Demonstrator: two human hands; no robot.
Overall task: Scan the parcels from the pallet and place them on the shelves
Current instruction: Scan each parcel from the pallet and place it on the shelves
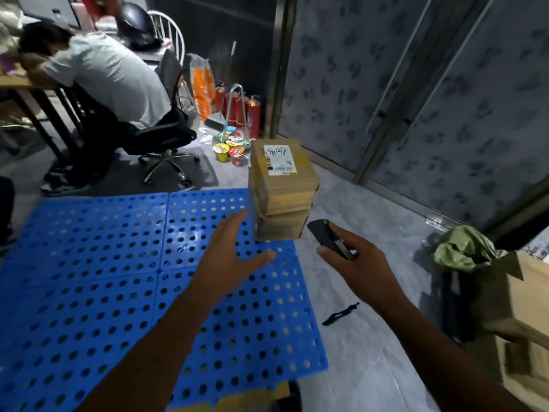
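1. A stack of brown cardboard parcels [282,197] stands on the far right corner of a blue perforated plastic pallet [104,278], which lies flat on the grey floor [371,352]. The top parcel carries a white printed label [279,160].
2. The left hand [234,254] is stretched out above the pallet with its fingers straight and spread. Its fingertips are just beside the lower left edge of the stack; contact cannot be made out.
3. The right hand [353,257] grips a black handheld device [323,236], thumb across its near end, held just right of the stack's base.
4. At the right edge sits an open tan cardboard box [528,292] with crumpled green material [463,248] on top.
5. A black scrap [340,314] lies on the floor near the pallet.
6. Beyond the pallet, a person in a pale shirt [104,72] sits on a black office chair [166,135], leaning onto a desk [15,81]. Red fire extinguishers [237,108] and colourful noodle cups [221,151] stand behind the stack.
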